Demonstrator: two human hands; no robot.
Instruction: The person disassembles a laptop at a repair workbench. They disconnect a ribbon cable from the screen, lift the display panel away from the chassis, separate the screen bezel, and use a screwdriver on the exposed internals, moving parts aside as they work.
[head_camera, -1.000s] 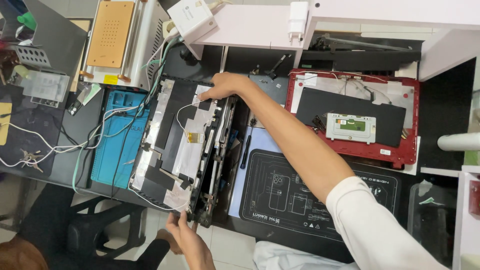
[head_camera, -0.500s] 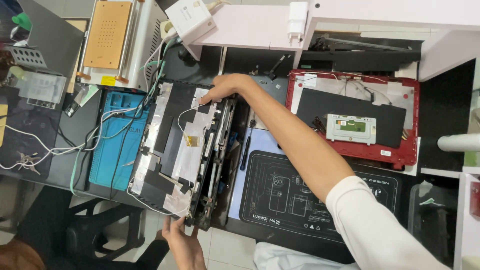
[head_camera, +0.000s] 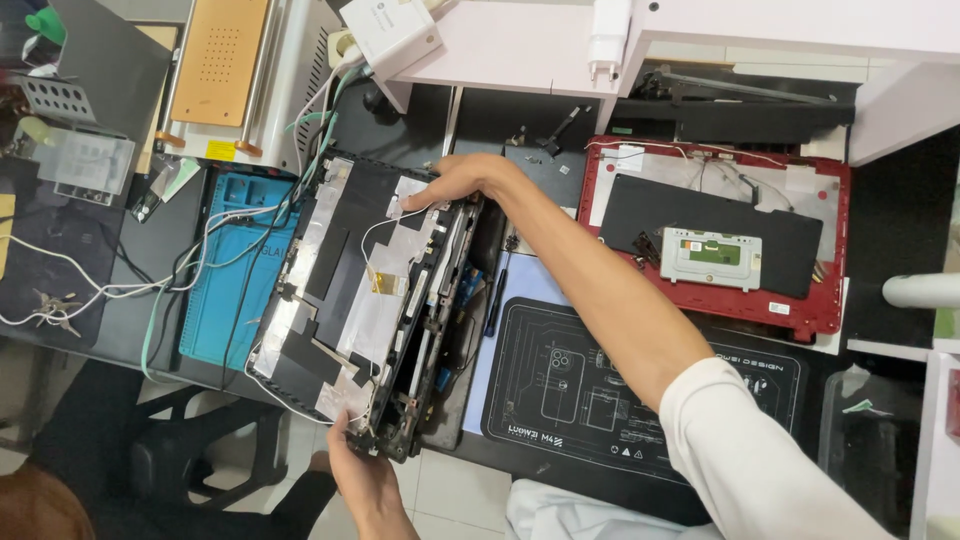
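Gripping the black laptop shell (head_camera: 350, 300) at both ends, the right hand (head_camera: 455, 182) clasps its far edge and the left hand (head_camera: 362, 468) its near corner; its long axis runs between them, tilted over the worktop (head_camera: 150, 320).

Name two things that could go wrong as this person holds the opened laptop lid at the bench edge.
The laptop lid overhangs the bench, gripped only by the left hand and right hand; it could slip and fall. The thin white cable across its back might snag or tear.
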